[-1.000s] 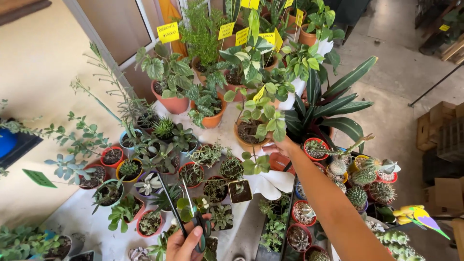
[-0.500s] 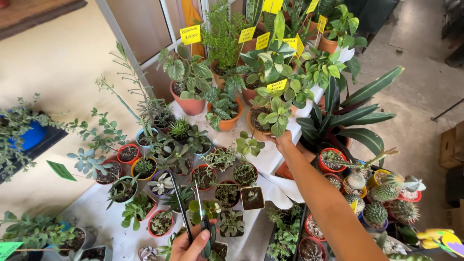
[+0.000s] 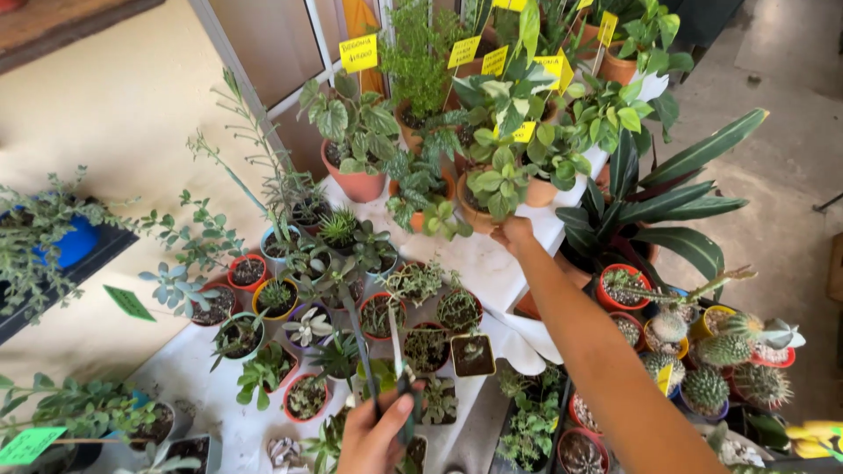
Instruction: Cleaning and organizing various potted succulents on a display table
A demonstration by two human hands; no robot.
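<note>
A leafy plant in a brown pot [image 3: 479, 206] is gripped by the right hand [image 3: 514, 234] at the white counter [image 3: 479, 263]. Open scissors [image 3: 386, 369] are held in the closed fingers [image 3: 399, 412] of the left hand [image 3: 373, 434], above small pots.

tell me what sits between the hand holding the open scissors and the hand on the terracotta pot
In the head view, small red-rimmed plastic pots of succulents and a square brown pot stand between the left hand and the right hand.
</note>
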